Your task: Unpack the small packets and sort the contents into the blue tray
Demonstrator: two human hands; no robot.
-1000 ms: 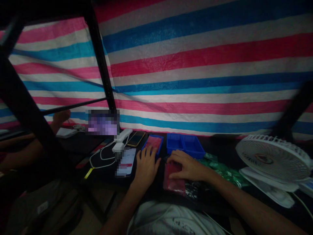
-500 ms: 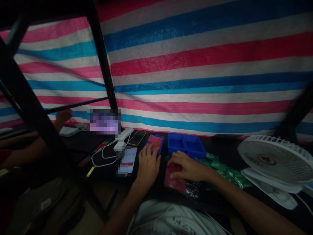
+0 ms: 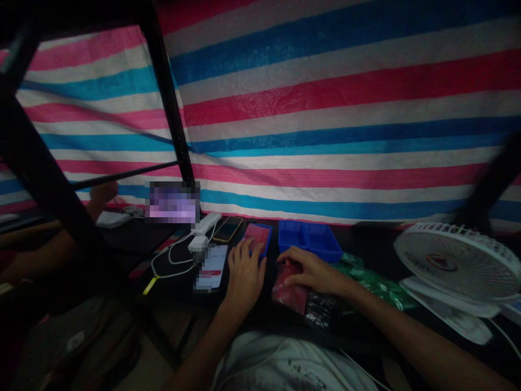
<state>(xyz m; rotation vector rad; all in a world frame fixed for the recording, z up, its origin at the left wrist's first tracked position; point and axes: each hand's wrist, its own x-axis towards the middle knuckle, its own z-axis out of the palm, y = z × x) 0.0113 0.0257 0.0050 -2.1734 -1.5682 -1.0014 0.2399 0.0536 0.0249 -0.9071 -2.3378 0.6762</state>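
My left hand (image 3: pixel 245 277) rests with its fingertips on the near edge of a small blue tray (image 3: pixel 264 241) lined with a red-pink sheet, and holds nothing I can see. My right hand (image 3: pixel 311 271) lies curled over the upper end of a red plastic packet (image 3: pixel 287 296) on the dark tabletop. A dark glossy bag (image 3: pixel 319 312) lies just below that packet. Part of the red packet is hidden under my fingers.
A divided blue tray (image 3: pixel 309 241) and green packets (image 3: pixel 376 288) sit right of my hands. Left of them lie several phones, including one (image 3: pixel 227 229), and white cables (image 3: pixel 171 266). A white fan (image 3: pixel 458 263) stands at right. A co-worker's hand (image 3: pixel 103 191) shows behind a black metal frame (image 3: pixel 165 98).
My right hand has shifted slightly up the table, and the red packet has moved a little with it. My left hand stays on the tray's edge.
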